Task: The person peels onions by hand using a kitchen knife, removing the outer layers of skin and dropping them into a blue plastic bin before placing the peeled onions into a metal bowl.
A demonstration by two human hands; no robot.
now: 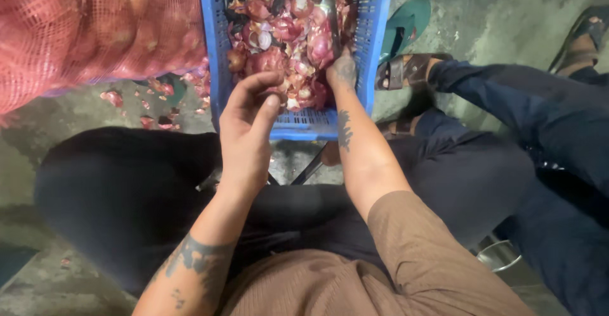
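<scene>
I see my left hand closest to me, fingers pinched together at the near edge of the blue crate. I cannot tell if it holds a bit of peel. Just to its right, my right hand reaches deeper into the crate, and it looks closed on a knife, though the grip is hard to see. The crate is full of onion peels. Left of the hands, a red mesh sack is cut off by the edge.
</scene>
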